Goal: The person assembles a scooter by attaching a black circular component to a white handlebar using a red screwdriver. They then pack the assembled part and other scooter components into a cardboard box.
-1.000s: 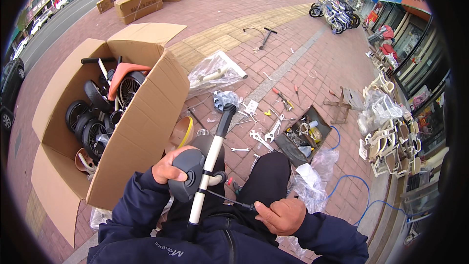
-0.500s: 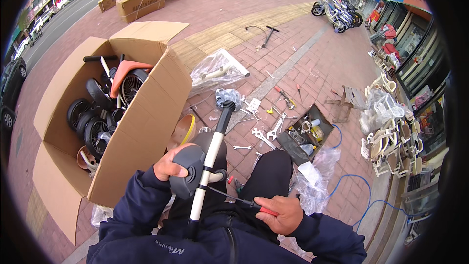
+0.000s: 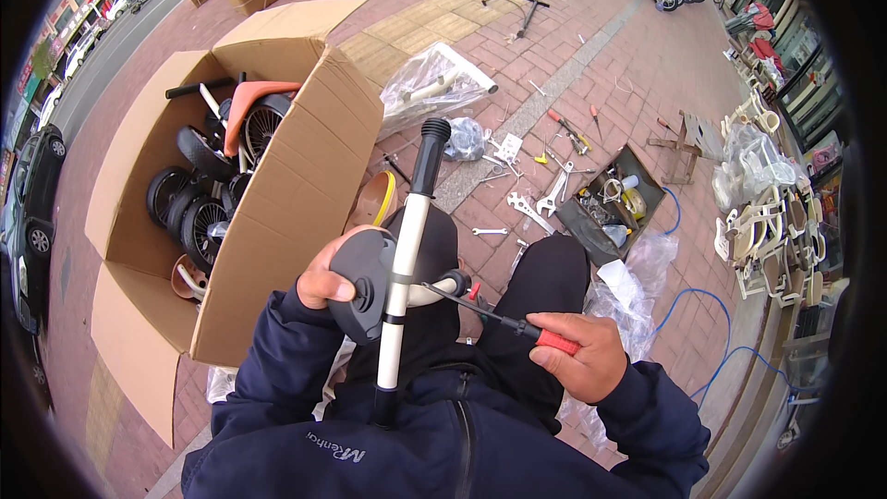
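A white tube [image 3: 394, 310] with black bands and a ribbed black grip at its far end leans against my lap. My left hand [image 3: 325, 270] clasps a dark grey rounded plastic piece [image 3: 362, 288] against the tube's left side, thumb on its face. On the other side a short curved white branch [image 3: 425, 294] with a black end sticks out. My right hand [image 3: 591, 351] holds a screwdriver [image 3: 490, 315] by its red and black handle. Its shaft points left, with the tip by the branch; whether it touches cannot be made out.
An open carton [image 3: 286, 203] of wheels and an orange part stands left. Ahead lie a toolbox [image 3: 614, 203], wrenches [image 3: 552, 192], a hand pump [image 3: 530, 17] and a plastic-wrapped white frame [image 3: 439, 88]. White parts [image 3: 767, 240] are heaped at right, near a blue hose [image 3: 688, 292].
The screwdriver tip has shifted away from me, from beside the tube to the curved branch. The tube stands more upright in view, and the whole view has swung left.
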A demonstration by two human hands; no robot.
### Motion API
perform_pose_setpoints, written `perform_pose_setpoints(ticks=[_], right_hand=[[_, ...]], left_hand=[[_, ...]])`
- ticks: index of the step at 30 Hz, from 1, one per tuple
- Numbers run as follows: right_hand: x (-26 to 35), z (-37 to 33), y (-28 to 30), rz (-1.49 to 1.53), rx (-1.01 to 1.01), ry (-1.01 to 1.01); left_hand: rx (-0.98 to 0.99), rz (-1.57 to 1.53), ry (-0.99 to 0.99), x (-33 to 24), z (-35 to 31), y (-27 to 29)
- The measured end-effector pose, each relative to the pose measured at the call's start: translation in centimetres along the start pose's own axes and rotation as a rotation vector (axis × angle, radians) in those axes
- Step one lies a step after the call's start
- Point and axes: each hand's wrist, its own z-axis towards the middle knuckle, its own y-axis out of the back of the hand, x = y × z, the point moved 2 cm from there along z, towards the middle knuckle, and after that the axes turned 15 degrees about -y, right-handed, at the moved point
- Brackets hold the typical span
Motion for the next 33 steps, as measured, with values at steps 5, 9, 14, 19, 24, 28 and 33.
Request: perform_pose_setpoints(ticks=[5,9,14,19,24,28,33], right_hand=[[0.3,0.3,-0.2,0.007,-0.032,0.088],[0.7,0.5,-0.2,0.027,-0.005,0.081],[0.9,0.8,-0.2,0.009,-0.003,0.075],[1.2,0.9,-0.2,-0.080,-0.043,0.102],[2.1,0.4,1.0,-0.642,-0.241,0.496],[1.9,0.8,1.7,-0.427,-0.123,0.346],[0.7,1.6,1.4,0.118,0.138,-0.095]], left_hand=[[-0.078,-0.054,-0.067,0.0,-0.4,0.5],[-0.005,-0.051,-0.058,-0.2,0.0,0.0],[0.156,-0.157,-0.106,-0.6,1.4,-1.5],[0.235,-0.235,-0.161,-0.2,2.3,-2.3],[0.269,-0.188,-0.129,0.2,2.2,-1.5],[0.143,0.001,-0.032,-0.6,1.1,-0.5],[0.063,0.075,0.024,-0.5,0.3,-0.2]])
